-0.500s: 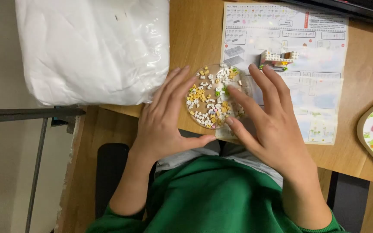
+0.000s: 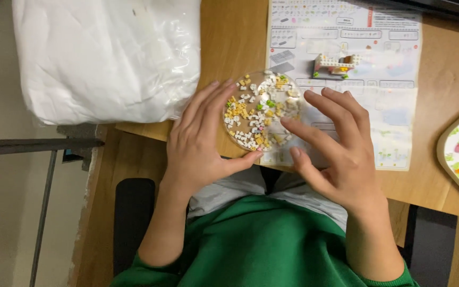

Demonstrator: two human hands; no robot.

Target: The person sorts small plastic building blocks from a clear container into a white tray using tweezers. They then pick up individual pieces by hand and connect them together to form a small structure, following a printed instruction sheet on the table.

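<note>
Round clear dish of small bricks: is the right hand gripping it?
No: the right hand hovers open beside the round clear dish.

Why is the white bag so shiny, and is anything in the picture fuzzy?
Head view: light glares off the plastic bag; the tiny bricks in the round dish look sharp; the left hand and right hand are clear; the paper sheet looks washed out.
</note>
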